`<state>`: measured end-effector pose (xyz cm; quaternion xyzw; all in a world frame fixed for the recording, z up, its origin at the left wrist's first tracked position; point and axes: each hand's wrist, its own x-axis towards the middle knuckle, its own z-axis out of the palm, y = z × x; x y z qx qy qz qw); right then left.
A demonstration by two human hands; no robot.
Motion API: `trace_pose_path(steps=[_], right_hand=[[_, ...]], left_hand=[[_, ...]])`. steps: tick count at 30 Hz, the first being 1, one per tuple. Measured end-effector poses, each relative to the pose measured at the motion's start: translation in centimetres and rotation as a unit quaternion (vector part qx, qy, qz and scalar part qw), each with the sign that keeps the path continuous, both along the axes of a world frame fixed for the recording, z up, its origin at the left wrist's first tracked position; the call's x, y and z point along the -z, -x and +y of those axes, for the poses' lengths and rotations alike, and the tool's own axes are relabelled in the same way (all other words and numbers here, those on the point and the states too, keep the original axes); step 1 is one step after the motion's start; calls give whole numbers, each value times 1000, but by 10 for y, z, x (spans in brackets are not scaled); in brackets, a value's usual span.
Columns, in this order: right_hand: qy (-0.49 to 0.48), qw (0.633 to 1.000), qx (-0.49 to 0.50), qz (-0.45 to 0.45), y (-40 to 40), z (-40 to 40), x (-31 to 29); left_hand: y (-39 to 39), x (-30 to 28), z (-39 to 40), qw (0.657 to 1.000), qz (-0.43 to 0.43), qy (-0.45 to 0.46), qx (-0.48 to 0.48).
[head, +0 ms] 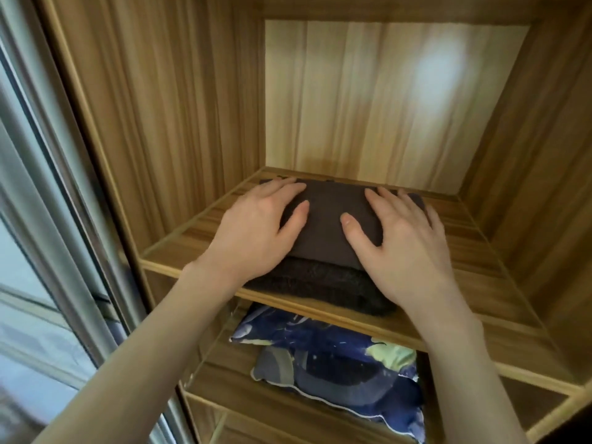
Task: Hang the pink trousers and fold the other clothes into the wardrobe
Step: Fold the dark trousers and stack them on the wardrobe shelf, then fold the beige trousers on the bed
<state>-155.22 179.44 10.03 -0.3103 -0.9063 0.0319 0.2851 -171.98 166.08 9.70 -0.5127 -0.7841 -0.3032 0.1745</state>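
- Folded dark brown garment (333, 219) lying flat on the wooden wardrobe shelf (499, 283), toward the left of the compartment, its far edge close to the back panel.
- Stacked directly on a second folded piece, a darker fuzzy garment (323, 283), whose near edge reaches the front lip of the shelf and slightly overhangs it.
- Pale wood back panel (394, 97) behind the stack, with a soft bright patch of light up on the right; darker grained side walls left and right.
- Shelf to the right of the stack bare wood, nothing touching the clothes on that side.
- Below the shelf, in the lower compartment, a blue patterned pillow (333, 357) with green and grey patches, partly hidden by the shelf's front edge.
- Far left, a metal sliding-door frame (64, 193) standing beside the wardrobe side.
- Left hand (256, 229) laid palm-down on the left part of the brown garment, fingers straight and spread, thumb pointing inward; pressing, gripping nothing.
- Right hand (403, 238) likewise flat on the right part, fingers extended toward the back, thumb splayed inward; pressing only.
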Motion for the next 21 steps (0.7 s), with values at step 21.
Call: trace_pose_path(steps=[21], right_hand=[[-28, 838, -540, 75, 61, -187, 71]], left_hand=[[-146, 80, -282, 846, 50, -2, -531]])
